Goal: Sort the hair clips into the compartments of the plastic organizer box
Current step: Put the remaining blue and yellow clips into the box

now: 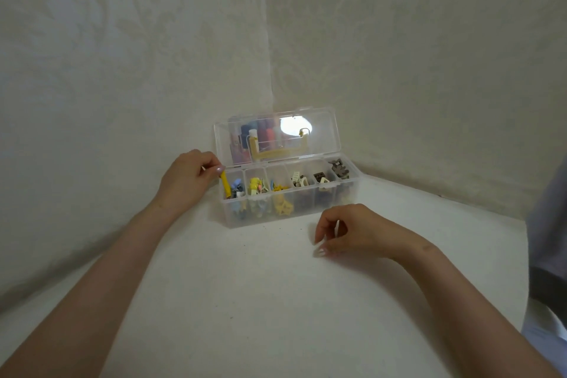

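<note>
The left hand [188,176] pinches a yellow hair clip [225,183] in curled fingers, the clip's lower end inside the end compartment of the organizer box [310,207] just beside it. The right hand [352,230], loosely curled and holding nothing, sits before the box, apart from it. The table [260,301] stretches between both hands; the wall [122,70] runs close beyond the left hand

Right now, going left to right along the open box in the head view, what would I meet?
Left hand pinching a long yellow clip, blue clips, pale yellow clips, yellow claw clips, cream clip, dark brown clip, grey clip.
</note>
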`<state>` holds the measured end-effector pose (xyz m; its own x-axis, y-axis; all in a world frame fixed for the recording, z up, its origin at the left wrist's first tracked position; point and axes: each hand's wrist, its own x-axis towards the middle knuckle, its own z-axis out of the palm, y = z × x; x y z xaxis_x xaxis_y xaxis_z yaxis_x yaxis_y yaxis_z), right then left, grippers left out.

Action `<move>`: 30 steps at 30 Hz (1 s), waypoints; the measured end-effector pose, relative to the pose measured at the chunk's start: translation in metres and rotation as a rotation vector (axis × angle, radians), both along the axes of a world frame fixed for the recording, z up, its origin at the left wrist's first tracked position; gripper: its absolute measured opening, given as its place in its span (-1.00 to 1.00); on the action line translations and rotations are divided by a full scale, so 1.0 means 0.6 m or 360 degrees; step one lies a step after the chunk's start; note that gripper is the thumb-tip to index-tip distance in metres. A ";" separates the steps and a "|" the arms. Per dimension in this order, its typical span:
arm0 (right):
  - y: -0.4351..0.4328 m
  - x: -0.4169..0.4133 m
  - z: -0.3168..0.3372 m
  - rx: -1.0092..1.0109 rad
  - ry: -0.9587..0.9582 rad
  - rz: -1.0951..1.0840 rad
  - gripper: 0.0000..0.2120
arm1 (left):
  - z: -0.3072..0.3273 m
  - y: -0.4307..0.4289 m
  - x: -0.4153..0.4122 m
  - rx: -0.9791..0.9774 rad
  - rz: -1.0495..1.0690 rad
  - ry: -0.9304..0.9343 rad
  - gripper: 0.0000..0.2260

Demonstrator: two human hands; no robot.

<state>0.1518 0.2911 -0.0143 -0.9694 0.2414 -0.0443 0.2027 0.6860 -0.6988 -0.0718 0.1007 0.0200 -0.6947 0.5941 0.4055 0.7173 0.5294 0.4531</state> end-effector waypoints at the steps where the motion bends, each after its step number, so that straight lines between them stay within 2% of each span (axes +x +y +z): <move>1: -0.001 -0.001 -0.001 -0.0005 0.0016 0.0000 -0.89 | -0.003 0.001 -0.002 -0.0056 -0.0008 -0.0003 -0.88; 4: -0.002 -0.004 -0.003 -0.0003 0.0059 0.0002 -0.89 | -0.014 0.005 -0.002 -0.0146 -0.0021 0.0002 -0.93; 10: -0.002 -0.016 -0.018 0.0115 0.0131 0.0005 -0.85 | -0.004 0.009 0.016 0.0035 -0.0005 0.0199 -0.98; 16: -0.021 -0.028 -0.038 0.0222 0.0311 -0.0026 -0.89 | 0.004 0.023 0.047 0.0021 -0.0052 0.0354 -0.93; 19: -0.031 -0.032 -0.042 0.0148 0.0385 -0.0038 -0.86 | -0.001 0.019 0.036 -0.0203 0.0074 0.0422 -0.86; 21: -0.033 -0.034 -0.039 0.0073 0.0430 -0.0085 -0.85 | -0.006 0.019 0.034 -0.0380 0.0048 0.0378 -0.83; 23: -0.034 -0.038 -0.029 -0.0033 0.0503 -0.0126 -0.82 | -0.009 0.020 0.036 -0.0433 -0.0007 0.0323 -0.81; 27: -0.043 -0.047 0.001 -0.0245 0.0641 -0.0143 -0.73 | 0.000 0.015 0.029 -0.0239 -0.0040 0.0290 -0.83; 30: -0.051 -0.070 0.028 -0.0243 0.0633 -0.0085 -0.73 | 0.008 0.009 0.022 -0.0074 0.0018 0.0291 -0.85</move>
